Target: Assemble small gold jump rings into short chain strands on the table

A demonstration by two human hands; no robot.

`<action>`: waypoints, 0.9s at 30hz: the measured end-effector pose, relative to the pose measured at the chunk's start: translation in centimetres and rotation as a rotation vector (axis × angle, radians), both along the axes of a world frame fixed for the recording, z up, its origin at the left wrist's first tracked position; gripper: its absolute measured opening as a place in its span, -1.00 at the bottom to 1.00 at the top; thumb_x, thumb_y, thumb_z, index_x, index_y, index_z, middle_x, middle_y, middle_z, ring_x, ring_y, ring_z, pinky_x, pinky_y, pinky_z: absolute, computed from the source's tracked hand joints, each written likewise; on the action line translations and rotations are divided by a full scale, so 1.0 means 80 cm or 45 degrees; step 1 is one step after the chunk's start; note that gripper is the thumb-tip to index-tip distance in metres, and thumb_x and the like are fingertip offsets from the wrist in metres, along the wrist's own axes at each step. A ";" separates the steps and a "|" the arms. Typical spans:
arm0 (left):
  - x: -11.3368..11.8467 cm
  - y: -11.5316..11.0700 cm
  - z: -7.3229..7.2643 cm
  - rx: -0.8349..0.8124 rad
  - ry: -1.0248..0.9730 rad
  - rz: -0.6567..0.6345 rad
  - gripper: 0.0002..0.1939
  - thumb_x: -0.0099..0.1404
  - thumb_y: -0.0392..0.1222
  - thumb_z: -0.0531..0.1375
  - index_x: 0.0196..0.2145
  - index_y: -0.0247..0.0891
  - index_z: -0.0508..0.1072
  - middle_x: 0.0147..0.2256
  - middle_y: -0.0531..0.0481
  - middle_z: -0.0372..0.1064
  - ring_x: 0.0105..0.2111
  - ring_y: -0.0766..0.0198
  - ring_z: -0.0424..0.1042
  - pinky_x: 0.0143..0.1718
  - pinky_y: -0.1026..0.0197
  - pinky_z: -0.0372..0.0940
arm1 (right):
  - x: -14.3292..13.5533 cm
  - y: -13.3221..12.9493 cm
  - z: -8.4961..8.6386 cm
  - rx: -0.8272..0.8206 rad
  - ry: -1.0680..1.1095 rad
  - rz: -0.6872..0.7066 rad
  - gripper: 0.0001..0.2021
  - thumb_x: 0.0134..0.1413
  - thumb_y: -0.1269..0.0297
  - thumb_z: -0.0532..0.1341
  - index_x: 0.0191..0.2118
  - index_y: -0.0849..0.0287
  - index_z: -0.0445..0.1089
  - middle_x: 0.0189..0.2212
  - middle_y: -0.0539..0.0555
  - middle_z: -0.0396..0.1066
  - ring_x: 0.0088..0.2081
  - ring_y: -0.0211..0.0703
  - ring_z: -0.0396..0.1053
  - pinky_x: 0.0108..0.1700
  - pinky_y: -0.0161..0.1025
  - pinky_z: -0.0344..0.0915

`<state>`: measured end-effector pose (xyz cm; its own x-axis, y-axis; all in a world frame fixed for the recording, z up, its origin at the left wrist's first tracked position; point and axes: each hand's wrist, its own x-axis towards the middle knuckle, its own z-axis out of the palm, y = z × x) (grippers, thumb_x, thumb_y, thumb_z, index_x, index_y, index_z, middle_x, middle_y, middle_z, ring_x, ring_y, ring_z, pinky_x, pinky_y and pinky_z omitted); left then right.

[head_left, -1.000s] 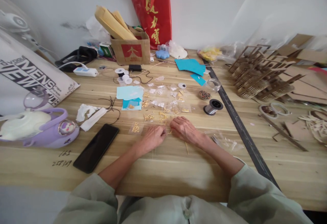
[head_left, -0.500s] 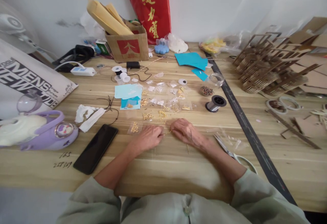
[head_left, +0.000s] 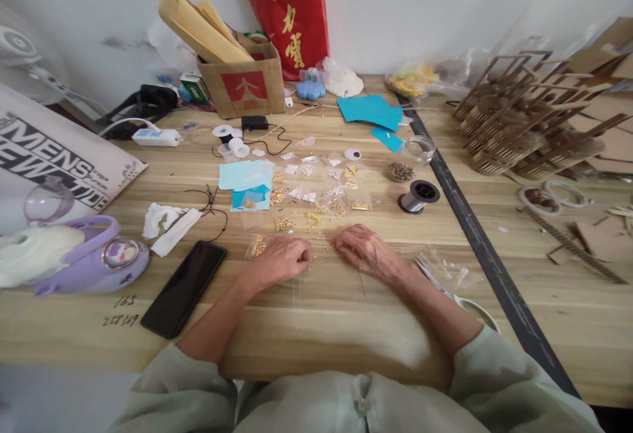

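Between my two hands runs a thin strand of gold beads (head_left: 324, 250). Fingers curled together, my left hand (head_left: 284, 260) pinches one end of it, and a clear thread hangs down below that hand. My right hand (head_left: 363, 248) is closed on the other end, its fingertips bent toward the table. A short beaded tail of the strand dangles under the right palm. Just beyond the hands lie loose gold beads (head_left: 313, 220). A small bag of gold beads (head_left: 258, 246) touches the area by my left knuckles.
Scissors (head_left: 475, 311) and clear plastic lie by my right forearm, a black phone (head_left: 184, 288) by my left. Farther back are a wire spool (head_left: 418, 197), a dish of mixed beads (head_left: 400, 171), blue paper (head_left: 370, 113) and a cardboard box (head_left: 242, 84). Brown baskets (head_left: 529, 123) stand at right.
My hands have moved a little apart, the left one leftward, so more of the gold bead strand shows between them. The view has shifted slightly.
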<state>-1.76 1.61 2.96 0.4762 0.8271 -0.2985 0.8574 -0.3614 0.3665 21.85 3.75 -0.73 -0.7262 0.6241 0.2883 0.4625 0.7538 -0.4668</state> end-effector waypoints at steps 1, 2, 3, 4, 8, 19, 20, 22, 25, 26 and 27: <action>0.001 0.000 0.000 0.006 0.004 -0.003 -0.90 0.18 -0.23 0.12 -0.41 -0.21 0.45 -0.41 0.01 0.47 -0.33 0.19 0.42 -0.33 0.24 0.15 | 0.001 0.001 -0.001 -0.001 0.014 -0.007 -0.89 0.25 0.38 0.03 -0.27 0.16 0.28 -0.35 0.11 0.41 -0.25 -0.12 0.35 -0.10 -0.13 0.24; 0.001 -0.001 -0.001 0.012 0.008 -0.005 -0.90 0.18 -0.23 0.12 -0.41 -0.21 0.45 -0.40 0.02 0.47 -0.33 0.19 0.42 -0.33 0.24 0.16 | 0.002 0.001 -0.001 -0.003 0.031 -0.014 -0.90 0.25 0.39 0.04 -0.26 0.16 0.27 -0.34 0.11 0.42 -0.24 -0.12 0.36 -0.11 -0.13 0.25; 0.002 -0.001 -0.002 0.020 0.011 -0.007 -0.90 0.18 -0.23 0.12 -0.41 -0.20 0.44 -0.40 0.02 0.47 -0.33 0.20 0.42 -0.33 0.24 0.16 | 0.003 0.002 -0.001 -0.008 0.048 -0.020 -0.91 0.24 0.39 0.04 -0.26 0.16 0.27 -0.33 0.11 0.42 -0.23 -0.11 0.36 -0.11 -0.14 0.25; 0.003 -0.002 -0.002 0.027 0.014 -0.008 -0.90 0.17 -0.24 0.12 -0.41 -0.20 0.44 -0.40 0.03 0.47 -0.34 0.20 0.42 -0.34 0.24 0.16 | 0.003 0.002 -0.001 -0.014 0.069 -0.025 -0.91 0.24 0.39 0.04 -0.26 0.15 0.27 -0.33 0.11 0.42 -0.23 -0.11 0.36 -0.11 -0.14 0.26; 0.005 -0.003 -0.006 0.038 0.002 -0.009 -0.91 0.17 -0.25 0.12 -0.40 -0.20 0.43 -0.42 0.03 0.46 -0.36 0.21 0.41 -0.35 0.24 0.16 | 0.004 0.000 -0.001 -0.039 0.141 -0.042 -0.93 0.23 0.40 0.06 -0.26 0.15 0.26 -0.31 0.10 0.42 -0.23 -0.12 0.36 -0.13 -0.15 0.27; 0.006 -0.002 -0.003 0.069 -0.268 0.067 -0.91 0.10 -0.34 0.12 -0.50 -0.25 0.40 -0.49 0.04 0.40 -0.46 0.30 0.34 -0.40 0.28 0.15 | -0.001 -0.003 0.006 0.135 -0.035 0.050 -0.84 0.28 0.39 -0.02 -0.30 0.18 0.26 -0.36 0.12 0.38 -0.26 -0.13 0.31 -0.13 -0.13 0.22; 0.006 -0.001 -0.005 0.030 -0.341 0.106 -0.92 0.09 -0.34 0.13 -0.50 -0.26 0.41 -0.51 0.05 0.39 -0.48 0.32 0.34 -0.42 0.29 0.16 | -0.001 -0.003 0.005 0.144 -0.038 0.052 -0.83 0.29 0.39 -0.03 -0.29 0.18 0.26 -0.36 0.12 0.38 -0.26 -0.13 0.31 -0.13 -0.14 0.21; 0.008 0.000 -0.009 -0.066 -0.507 0.191 -0.95 0.09 -0.31 0.15 -0.49 -0.28 0.41 -0.52 0.05 0.40 -0.50 0.34 0.33 -0.45 0.32 0.17 | 0.000 -0.002 0.005 0.156 -0.037 0.051 -0.83 0.29 0.39 -0.04 -0.29 0.18 0.26 -0.36 0.12 0.37 -0.26 -0.13 0.31 -0.14 -0.15 0.21; 0.011 0.003 -0.012 -0.249 -0.772 0.286 -0.91 0.10 -0.23 0.19 -0.48 -0.31 0.40 -0.50 0.01 0.43 -0.50 0.34 0.36 -0.48 0.33 0.20 | 0.001 -0.002 0.003 0.156 -0.051 0.039 -0.82 0.29 0.39 -0.04 -0.29 0.19 0.26 -0.38 0.11 0.37 -0.27 -0.14 0.30 -0.14 -0.16 0.19; 0.013 0.004 -0.012 -0.313 -0.841 0.309 -0.90 0.09 -0.22 0.20 -0.49 -0.31 0.39 -0.49 0.00 0.44 -0.50 0.34 0.38 -0.47 0.33 0.21 | 0.002 -0.001 0.002 0.152 -0.059 0.036 -0.82 0.29 0.39 -0.04 -0.29 0.19 0.26 -0.38 0.10 0.36 -0.28 -0.15 0.30 -0.14 -0.17 0.19; 0.014 0.005 -0.011 -0.370 -0.890 0.328 -0.89 0.09 -0.21 0.20 -0.49 -0.32 0.37 -0.48 -0.02 0.46 -0.49 0.34 0.39 -0.46 0.33 0.22 | 0.002 -0.001 0.002 0.148 -0.065 0.036 -0.83 0.29 0.40 -0.04 -0.29 0.19 0.26 -0.39 0.10 0.36 -0.28 -0.15 0.30 -0.14 -0.17 0.19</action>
<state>-0.63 1.98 2.07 0.4371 0.8715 -0.2223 0.4380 0.0096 0.8989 22.02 3.65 -0.58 -0.7585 0.5679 0.3195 0.4615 0.8144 -0.3519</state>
